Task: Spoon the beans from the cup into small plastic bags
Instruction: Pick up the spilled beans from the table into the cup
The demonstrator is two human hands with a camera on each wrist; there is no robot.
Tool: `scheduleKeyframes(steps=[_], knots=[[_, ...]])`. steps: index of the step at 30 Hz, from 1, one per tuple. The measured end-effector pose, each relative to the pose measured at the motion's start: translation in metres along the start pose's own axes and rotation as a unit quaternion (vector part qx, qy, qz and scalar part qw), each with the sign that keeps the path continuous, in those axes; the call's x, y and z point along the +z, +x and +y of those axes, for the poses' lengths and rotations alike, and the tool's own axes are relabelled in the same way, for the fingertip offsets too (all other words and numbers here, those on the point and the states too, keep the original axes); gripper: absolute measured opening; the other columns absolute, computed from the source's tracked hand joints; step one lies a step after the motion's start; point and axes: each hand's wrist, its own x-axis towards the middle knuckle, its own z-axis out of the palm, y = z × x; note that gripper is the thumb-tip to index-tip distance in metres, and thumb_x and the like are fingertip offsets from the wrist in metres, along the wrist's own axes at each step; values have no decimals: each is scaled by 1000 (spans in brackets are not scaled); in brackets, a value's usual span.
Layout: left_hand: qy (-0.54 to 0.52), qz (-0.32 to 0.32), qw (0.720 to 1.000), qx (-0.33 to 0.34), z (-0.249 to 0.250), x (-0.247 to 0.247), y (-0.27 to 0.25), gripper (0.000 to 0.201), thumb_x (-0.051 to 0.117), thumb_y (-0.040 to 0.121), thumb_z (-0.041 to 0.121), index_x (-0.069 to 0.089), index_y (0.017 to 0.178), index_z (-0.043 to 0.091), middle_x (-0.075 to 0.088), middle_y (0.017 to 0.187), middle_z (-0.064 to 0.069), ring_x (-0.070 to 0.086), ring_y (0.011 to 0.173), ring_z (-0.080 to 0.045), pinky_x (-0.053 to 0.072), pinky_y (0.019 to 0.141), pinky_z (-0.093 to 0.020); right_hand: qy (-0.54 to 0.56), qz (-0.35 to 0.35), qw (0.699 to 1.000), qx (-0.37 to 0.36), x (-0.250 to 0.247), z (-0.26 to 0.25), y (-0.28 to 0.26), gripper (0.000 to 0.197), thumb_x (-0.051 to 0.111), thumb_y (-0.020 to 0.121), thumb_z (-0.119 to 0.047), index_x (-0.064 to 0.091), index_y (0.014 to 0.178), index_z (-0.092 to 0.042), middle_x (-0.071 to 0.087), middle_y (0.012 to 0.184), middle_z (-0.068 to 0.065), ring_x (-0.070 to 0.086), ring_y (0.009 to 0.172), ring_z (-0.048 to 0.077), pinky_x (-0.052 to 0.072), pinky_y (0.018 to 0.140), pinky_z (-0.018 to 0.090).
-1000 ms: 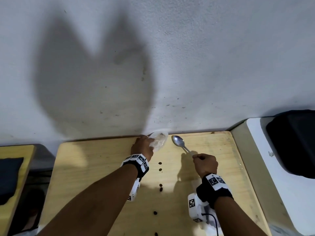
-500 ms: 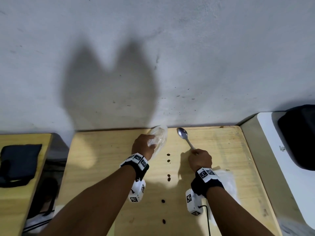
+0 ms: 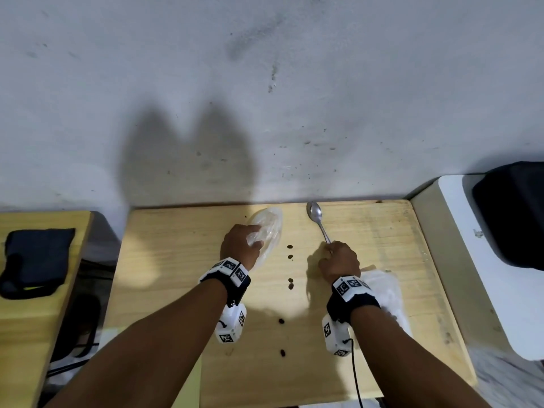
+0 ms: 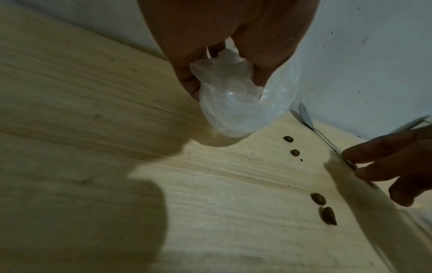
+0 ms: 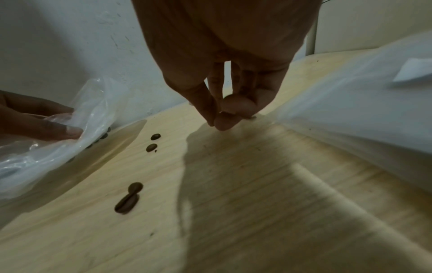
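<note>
My left hand [image 3: 250, 242] grips the crumpled neck of a clear plastic bag [image 3: 268, 225], which lies on the wooden table [image 3: 176, 260] near the wall. A few dark beans show through the bag [image 5: 93, 118] in the right wrist view. My right hand [image 3: 331, 250] pinches the handle of a metal spoon [image 3: 315, 213]. The spoon's empty bowl points at the wall and sits low over the table. Several loose beans [image 3: 290, 256] lie in a line between my hands. They also show as beans [image 4: 318, 199] in the left wrist view. No cup is in view.
A heap of clear plastic bags [image 3: 385, 293] lies by my right wrist. A black bag [image 3: 512, 213] sits on a white surface to the right. A second wooden table on the left holds a black pouch [image 3: 35, 257]. The wall stands right behind the table.
The spoon has swung from pointing left and away to pointing nearly straight at the wall. The left hand has kept hold of the bag, which has sunk flatter onto the table.
</note>
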Motion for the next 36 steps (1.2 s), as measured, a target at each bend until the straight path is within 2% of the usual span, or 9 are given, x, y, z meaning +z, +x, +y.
scheduleKeyframes(steps=[4, 7, 10, 13, 18, 22, 27, 33, 36], knots=[[-15, 4, 1000, -2, 1, -4, -9, 35, 73, 78, 21, 68, 113, 28, 61, 119, 1, 60, 109, -20, 46, 92, -25, 2, -10, 1000, -17, -3, 2, -7, 42, 61, 81, -13, 65, 122, -22, 63, 126, 5, 61, 113, 29, 48, 88, 30], [-20, 3, 1000, -4, 4, -5, -18, 35, 73, 78, 22, 68, 113, 27, 61, 120, -1, 59, 111, -21, 44, 92, -25, 24, -17, 999, -43, -3, 6, -13, 31, 63, 82, -15, 69, 112, -22, 66, 122, 5, 62, 110, 27, 45, 84, 25], [-34, 3, 999, 9, 5, -7, -30, 35, 75, 76, 22, 69, 111, 26, 63, 118, -2, 59, 111, -20, 41, 90, -21, 56, -31, 995, -82, 1, 10, -27, 15, 68, 81, -18, 70, 94, -25, 71, 102, 0, 64, 101, 20, 43, 85, 19], [-35, -3, 999, 16, 2, -9, -44, 36, 76, 76, 23, 69, 111, 25, 63, 117, -2, 60, 111, -20, 38, 89, -18, 82, -75, 987, -120, 6, 16, -46, 9, 75, 79, -21, 69, 83, -26, 69, 84, -7, 65, 85, 11, 50, 87, 22], [-14, -18, 1000, 4, -12, -17, -65, 37, 75, 77, 28, 68, 113, 27, 63, 119, -4, 59, 111, -23, 42, 93, -25, 65, -153, 978, -125, 21, 30, -68, 16, 80, 74, -25, 71, 87, -26, 72, 90, -9, 65, 81, 4, 43, 71, 7], [7, -21, 1000, -5, -26, -18, -80, 38, 75, 77, 31, 68, 114, 27, 63, 118, -3, 59, 111, -22, 39, 90, -21, 58, -131, 985, -99, 34, 31, -70, 26, 80, 70, -27, 69, 93, -29, 72, 89, -9, 67, 88, 10, 51, 84, 20], [7, -16, 1000, -21, -39, -18, -92, 38, 75, 77, 30, 68, 114, 26, 63, 119, -3, 59, 112, -21, 36, 88, -17, 16, -96, 992, -83, 42, 19, -66, 29, 80, 73, -34, 67, 97, -24, 65, 89, -7, 61, 84, 14, 44, 75, 21], [-10, -6, 1000, -29, -43, -17, -97, 38, 76, 77, 27, 68, 114, 25, 63, 119, -2, 59, 111, -20, 36, 87, -16, -21, -72, 994, -81, 47, 6, -63, 12, 75, 77, -26, 71, 88, -22, 70, 88, -1, 65, 83, 19, 51, 75, 25], [-28, -2, 999, -32, -42, -17, -97, 36, 77, 77, 25, 69, 112, 24, 63, 118, -3, 59, 110, -20, 37, 87, -17, -24, -82, 992, -88, 46, 5, -62, 6, 71, 76, -24, 67, 80, -26, 67, 83, -6, 65, 82, 20, 54, 75, 27]])
